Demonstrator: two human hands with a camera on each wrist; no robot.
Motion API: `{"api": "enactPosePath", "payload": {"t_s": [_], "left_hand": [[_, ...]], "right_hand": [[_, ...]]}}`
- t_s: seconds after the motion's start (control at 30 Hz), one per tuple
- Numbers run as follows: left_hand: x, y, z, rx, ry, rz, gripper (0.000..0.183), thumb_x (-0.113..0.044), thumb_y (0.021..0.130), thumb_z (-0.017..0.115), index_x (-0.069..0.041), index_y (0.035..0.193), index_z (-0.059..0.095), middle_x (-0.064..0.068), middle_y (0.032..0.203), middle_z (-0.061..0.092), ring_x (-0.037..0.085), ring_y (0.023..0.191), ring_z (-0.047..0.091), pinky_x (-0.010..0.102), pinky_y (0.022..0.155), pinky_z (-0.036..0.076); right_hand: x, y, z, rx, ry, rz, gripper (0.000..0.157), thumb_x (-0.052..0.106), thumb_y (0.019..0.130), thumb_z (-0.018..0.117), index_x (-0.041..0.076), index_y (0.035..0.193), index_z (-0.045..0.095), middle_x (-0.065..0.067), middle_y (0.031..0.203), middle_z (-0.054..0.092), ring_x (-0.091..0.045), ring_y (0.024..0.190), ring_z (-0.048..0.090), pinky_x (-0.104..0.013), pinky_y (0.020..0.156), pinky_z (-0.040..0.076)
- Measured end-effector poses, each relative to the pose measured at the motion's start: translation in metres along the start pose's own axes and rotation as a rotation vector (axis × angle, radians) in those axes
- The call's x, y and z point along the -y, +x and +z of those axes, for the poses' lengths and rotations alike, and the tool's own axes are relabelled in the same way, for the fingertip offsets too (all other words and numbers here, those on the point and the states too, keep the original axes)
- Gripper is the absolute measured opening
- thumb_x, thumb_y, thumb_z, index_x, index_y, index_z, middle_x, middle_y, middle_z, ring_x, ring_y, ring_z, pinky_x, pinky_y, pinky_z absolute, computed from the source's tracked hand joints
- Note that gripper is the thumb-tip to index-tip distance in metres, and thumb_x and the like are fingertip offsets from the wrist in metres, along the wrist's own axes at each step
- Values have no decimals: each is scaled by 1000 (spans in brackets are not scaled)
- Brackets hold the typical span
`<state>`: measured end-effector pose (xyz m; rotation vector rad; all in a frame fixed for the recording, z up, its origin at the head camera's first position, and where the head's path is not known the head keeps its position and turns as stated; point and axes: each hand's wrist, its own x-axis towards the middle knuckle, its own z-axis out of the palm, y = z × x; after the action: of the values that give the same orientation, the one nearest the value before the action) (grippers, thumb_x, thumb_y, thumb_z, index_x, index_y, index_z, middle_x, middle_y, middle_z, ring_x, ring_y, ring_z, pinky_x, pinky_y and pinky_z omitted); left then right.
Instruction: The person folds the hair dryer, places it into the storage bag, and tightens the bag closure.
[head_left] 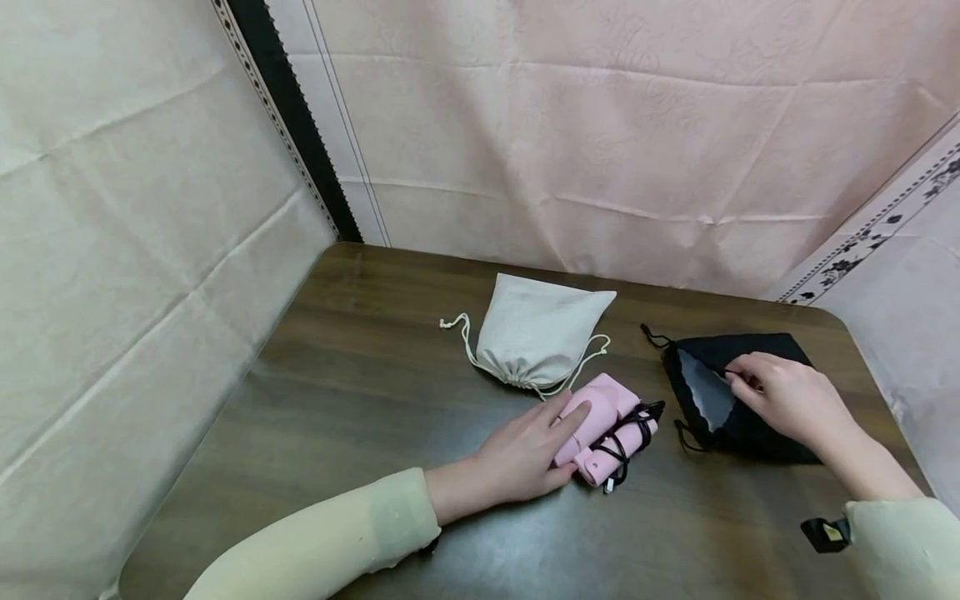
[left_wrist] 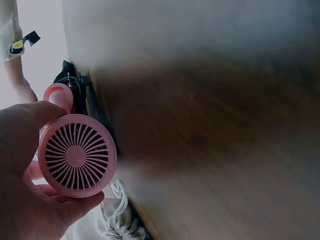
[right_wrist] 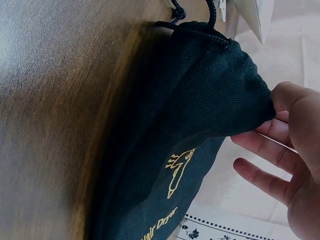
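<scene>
A pink folded hair dryer (head_left: 609,400) lies on the table, its black cord (head_left: 619,446) wound about the handle. My left hand (head_left: 513,458) grips the dryer's body from the left. In the left wrist view, thumb and fingers curl round its round slatted grille (left_wrist: 76,156). To the right is a black drawstring bag (head_left: 772,442), its mouth held partly open and showing a grey lining (head_left: 707,392). My right hand (head_left: 795,396) pinches the upper edge of that mouth. Gold "Hair Dryer" lettering (right_wrist: 160,225) marks the bag in the right wrist view.
Behind the dryer, a white drawstring bag (head_left: 543,325) lies flat with its cords spread toward it. The brown wooden table (head_left: 300,417) has cloth hangings (head_left: 637,150) along its back and sides.
</scene>
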<state>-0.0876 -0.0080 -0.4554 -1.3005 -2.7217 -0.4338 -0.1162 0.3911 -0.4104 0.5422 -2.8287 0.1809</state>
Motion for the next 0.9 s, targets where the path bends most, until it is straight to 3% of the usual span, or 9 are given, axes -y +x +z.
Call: {"api": "enactPosePath", "payload": {"t_s": [0.3, 0.73, 0.9], "left_hand": [[5, 3, -2, -7, -42, 52, 73, -36, 99, 76, -10, 161, 47, 27, 157, 51, 39, 136, 61, 44, 106, 57], [9, 5, -4, 25, 15, 66, 83, -37, 93, 81, -10, 163, 44, 25, 160, 48, 36, 139, 59, 42, 105, 57], [11, 5, -1, -4, 22, 90, 83, -37, 92, 83, -10, 161, 46, 24, 159, 49, 36, 137, 61, 41, 102, 59]], "right_hand": [[-1, -2, 1, -10, 5, -3, 11, 7, 87, 81, 11, 97, 77, 0, 87, 73, -16, 70, 62, -45, 58, 52], [-2, -2, 6, -9, 13, 5, 10, 7, 88, 81, 11, 97, 78, 0, 86, 73, -16, 70, 62, -45, 60, 52], [-2, -3, 8, 3, 13, 8, 9, 7, 88, 80, 10, 96, 78, 0, 85, 73, -16, 70, 62, -45, 60, 53]]}}
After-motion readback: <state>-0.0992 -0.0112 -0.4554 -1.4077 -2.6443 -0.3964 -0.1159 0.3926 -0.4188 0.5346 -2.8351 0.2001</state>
